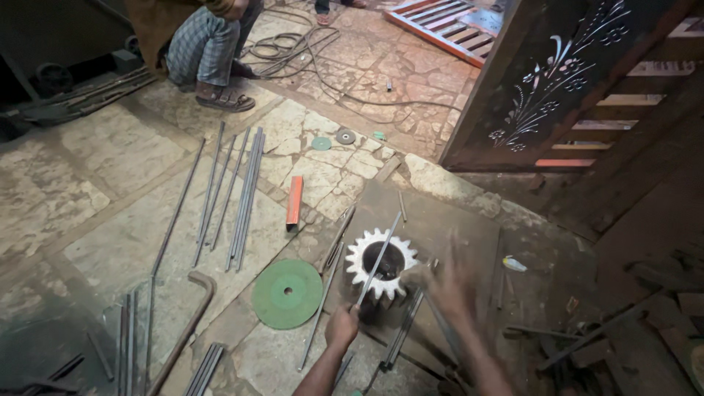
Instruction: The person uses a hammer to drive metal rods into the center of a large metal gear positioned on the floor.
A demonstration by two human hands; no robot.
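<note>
The gear (381,262) is pale, rough metal with dull teeth. The thin rod (378,258) across it is grey, matt steel. The plate (440,220) beneath looks dark and rusty. The floor (110,154) is cracked, rough stone; the green disc (287,293) looks matt and grainy.

This was a metal workshop: steel rods (235,191) lay on cracked stone floor left of the gear (381,262), a green disc (287,293) just beside it, cut-metal gate (557,81) beyond.
</note>
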